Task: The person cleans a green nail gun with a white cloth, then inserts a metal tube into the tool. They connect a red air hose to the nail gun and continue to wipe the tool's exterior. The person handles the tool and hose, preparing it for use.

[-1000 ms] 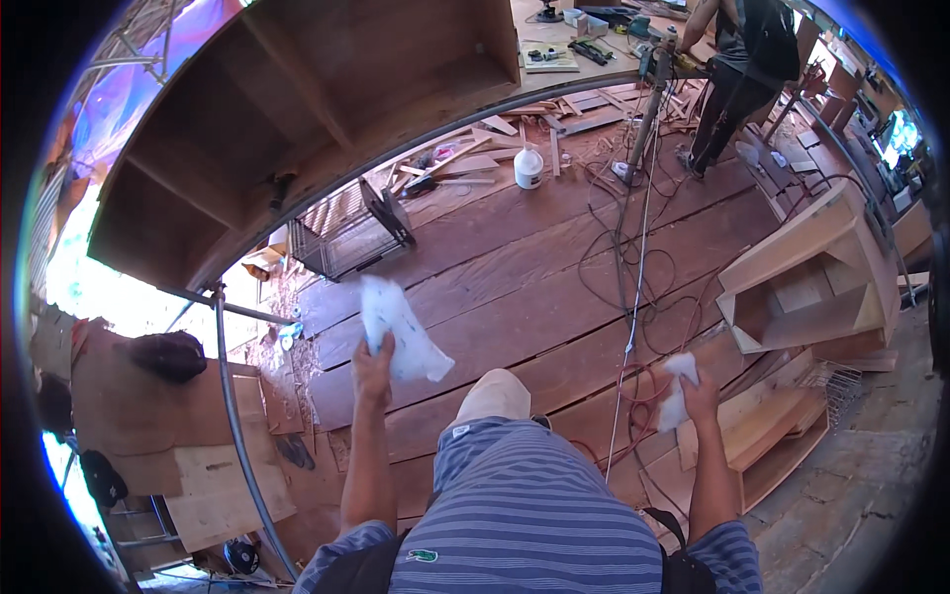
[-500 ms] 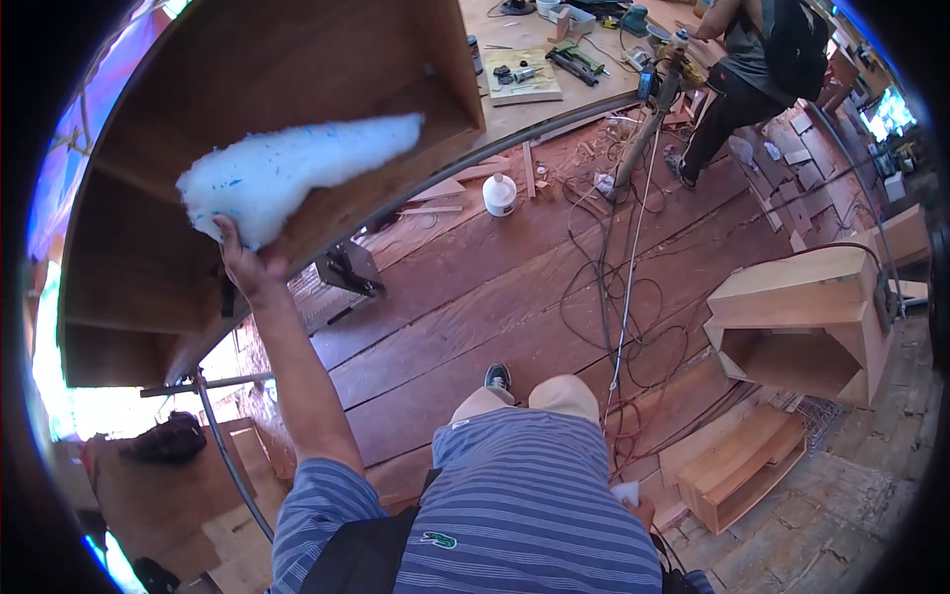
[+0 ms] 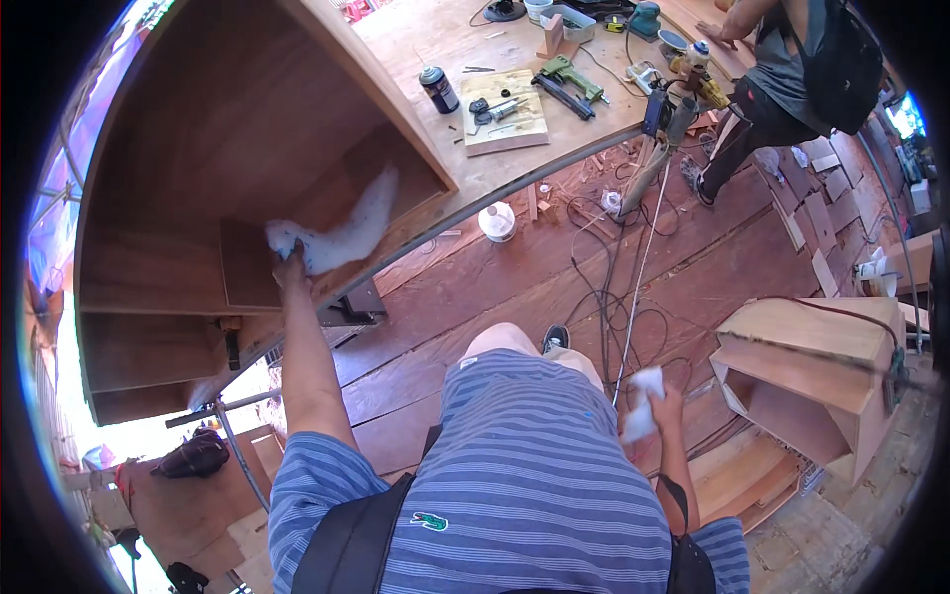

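Note:
My left hand (image 3: 289, 269) is closed on one end of a large piece of white fluffy wadding (image 3: 341, 246) with bluish flecks. The wadding lies inside an open wooden cabinet (image 3: 213, 119), along its lower board, and its far end bends up toward the inner corner. My left arm reaches up over the cabinet's near edge. Out to my right, my right hand (image 3: 669, 408) is raised beside my body, with a smaller white wad of the same look (image 3: 643, 401) in its fingers.
On the workbench (image 3: 396, 40) are a spray can (image 3: 438, 89), a green nail gun (image 3: 569, 84) and a wooden block (image 3: 505, 124). A co-worker (image 3: 792, 79) stands at the far right. Cables (image 3: 604, 282), a white tub (image 3: 498, 222) and a wooden box (image 3: 802, 346) are on the floor.
The large wadding has moved from in front of the cabinet down onto its lower board, with my left hand following. My right hand has risen into fuller view with the smaller wad.

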A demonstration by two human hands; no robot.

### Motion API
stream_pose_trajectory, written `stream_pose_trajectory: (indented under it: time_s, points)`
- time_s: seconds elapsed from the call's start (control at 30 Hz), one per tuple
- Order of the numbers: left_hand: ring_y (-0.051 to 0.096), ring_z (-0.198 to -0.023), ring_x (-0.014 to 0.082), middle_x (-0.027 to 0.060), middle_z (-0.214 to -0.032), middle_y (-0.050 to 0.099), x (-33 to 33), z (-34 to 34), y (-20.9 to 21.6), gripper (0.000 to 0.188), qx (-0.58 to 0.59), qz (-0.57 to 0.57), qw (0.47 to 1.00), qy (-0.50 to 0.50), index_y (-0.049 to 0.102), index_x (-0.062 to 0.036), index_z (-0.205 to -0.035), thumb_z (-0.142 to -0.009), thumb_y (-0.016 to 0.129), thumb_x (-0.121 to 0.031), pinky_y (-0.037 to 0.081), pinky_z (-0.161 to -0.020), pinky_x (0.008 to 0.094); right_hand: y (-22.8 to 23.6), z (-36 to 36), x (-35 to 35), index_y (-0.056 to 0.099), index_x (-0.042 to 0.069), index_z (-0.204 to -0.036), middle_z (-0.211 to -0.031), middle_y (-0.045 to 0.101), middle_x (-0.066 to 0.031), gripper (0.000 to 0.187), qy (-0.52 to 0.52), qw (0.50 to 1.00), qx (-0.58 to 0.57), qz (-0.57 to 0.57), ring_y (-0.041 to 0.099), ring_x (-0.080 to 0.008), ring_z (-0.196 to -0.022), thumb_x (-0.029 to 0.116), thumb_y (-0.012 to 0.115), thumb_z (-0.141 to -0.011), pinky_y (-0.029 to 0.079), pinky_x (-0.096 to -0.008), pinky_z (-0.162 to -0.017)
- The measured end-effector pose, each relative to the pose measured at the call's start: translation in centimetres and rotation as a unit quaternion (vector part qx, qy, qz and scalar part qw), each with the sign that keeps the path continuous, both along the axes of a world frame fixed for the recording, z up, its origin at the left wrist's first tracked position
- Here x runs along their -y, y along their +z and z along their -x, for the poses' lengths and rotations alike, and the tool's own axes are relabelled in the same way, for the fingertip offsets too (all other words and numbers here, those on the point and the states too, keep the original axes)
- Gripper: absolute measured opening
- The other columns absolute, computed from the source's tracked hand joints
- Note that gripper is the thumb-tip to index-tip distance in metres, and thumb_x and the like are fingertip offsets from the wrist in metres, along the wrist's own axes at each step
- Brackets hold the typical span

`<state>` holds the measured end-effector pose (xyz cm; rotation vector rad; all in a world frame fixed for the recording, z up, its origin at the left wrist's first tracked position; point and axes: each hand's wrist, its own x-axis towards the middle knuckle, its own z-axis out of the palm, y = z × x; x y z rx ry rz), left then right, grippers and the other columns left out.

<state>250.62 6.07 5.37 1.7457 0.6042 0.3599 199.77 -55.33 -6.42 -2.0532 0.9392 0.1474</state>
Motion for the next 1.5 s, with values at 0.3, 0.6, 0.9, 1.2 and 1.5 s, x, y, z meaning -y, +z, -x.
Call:
stream_pose_trajectory:
  time_s: [0.3,0.6,0.9,1.2,1.5]
  points:
    - [0.065,-0.106,0.0347,0.0231,-0.121,0.063,-1.4,-8.4,-2.0,0.070,-0.118,-0.494,0.861,0.011,0.053,0.0006,-0.135,-0.087,0.070,-0.048,0.053,-0.088,0.0423,7.3,-19.5,5.3,0.069,-0.002,-0.100,-0.087,0.067,-0.0013,0.018,-0.135,0.963,0.203,-0.111,0.057,-0.0088,-0.079,0.013,0.070,-0.089,0.046,-0.0265,-0.071]
    - [0.052,-0.115,0.0503,0.0275,-0.139,0.046,-5.2,-8.9,-10.1,0.090,-0.208,-0.656,0.715,0.123,0.042,-0.0050,-0.144,-0.086,0.050,-0.073,0.048,-0.086,0.0622,12.6,-32.8,9.1,0.057,0.001,-0.124,-0.114,0.064,-0.0082,0.031,-0.302,0.862,0.297,-0.279,0.062,-0.0169,-0.099,0.016,0.062,-0.097,0.052,-0.0336,-0.086]
    - [0.056,-0.114,0.0415,0.0205,-0.134,0.056,-14.1,-7.0,-14.1,0.077,0.057,-0.723,0.687,0.041,0.047,-0.0052,-0.141,-0.089,0.060,-0.060,0.044,-0.097,0.0545,12.9,-45.5,12.7,0.057,-0.003,-0.122,-0.108,0.066,-0.0080,0.034,-0.189,0.926,0.244,-0.218,0.062,-0.0141,-0.095,0.008,0.067,-0.092,0.050,-0.0300,-0.086]
    - [0.061,-0.102,0.0375,0.0169,-0.117,0.063,-8.4,-0.2,-11.1,0.057,-0.158,-0.568,0.781,0.205,0.057,-0.0060,-0.127,-0.090,0.063,-0.048,0.050,-0.088,0.0511,10.4,-59.4,20.0,0.059,-0.001,-0.119,-0.106,0.066,-0.0068,0.029,-0.088,0.923,0.273,-0.255,0.062,-0.0127,-0.091,0.005,0.066,-0.092,0.050,-0.0281,-0.081]
    - [0.064,-0.066,0.0147,0.0052,-0.080,0.065,16.6,7.3,-4.6,0.016,-0.353,0.155,0.915,0.115,0.068,-0.0092,-0.096,-0.088,0.070,-0.023,0.059,-0.061,0.0298,9.6,-65.3,20.4,0.058,-0.001,-0.121,-0.106,0.067,-0.0070,0.030,-0.010,0.911,0.236,-0.337,0.063,-0.0139,-0.091,0.006,0.065,-0.093,0.053,-0.0290,-0.080]
